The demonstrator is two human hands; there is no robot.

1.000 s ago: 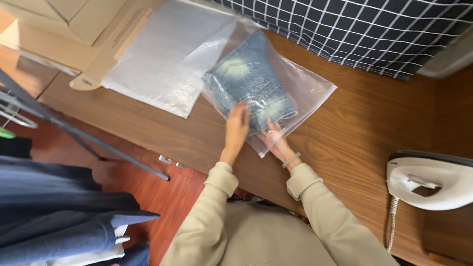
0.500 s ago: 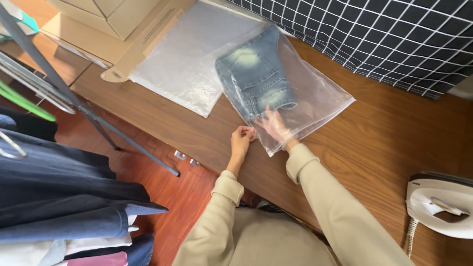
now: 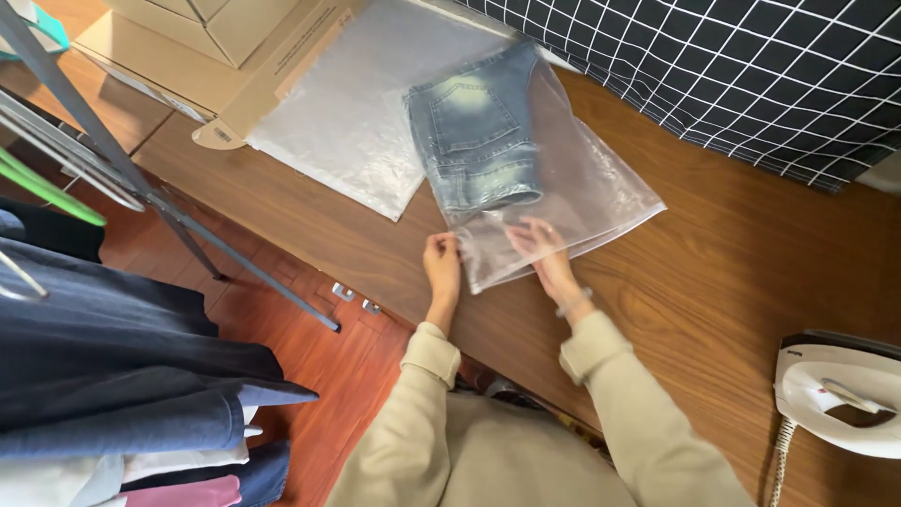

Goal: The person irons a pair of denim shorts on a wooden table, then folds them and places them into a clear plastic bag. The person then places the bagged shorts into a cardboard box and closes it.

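Note:
A clear plastic bag lies on the wooden table with folded blue jeans inside, pushed toward its far end. My left hand pinches the bag's near corner at its open edge. My right hand presses flat on the empty near part of the bag, fingers spread. Both arms wear beige sleeves.
A stack of clear bags lies left of the jeans, beside flat cardboard boxes. A black checked cloth covers the far right. A white iron sits at the right edge. A rack with hanging dark clothes stands at left.
The jeans now sit deeper in the bag. My hands have slid back from the denim to the bag's near open edge. The view has shifted, so the iron sits lower right.

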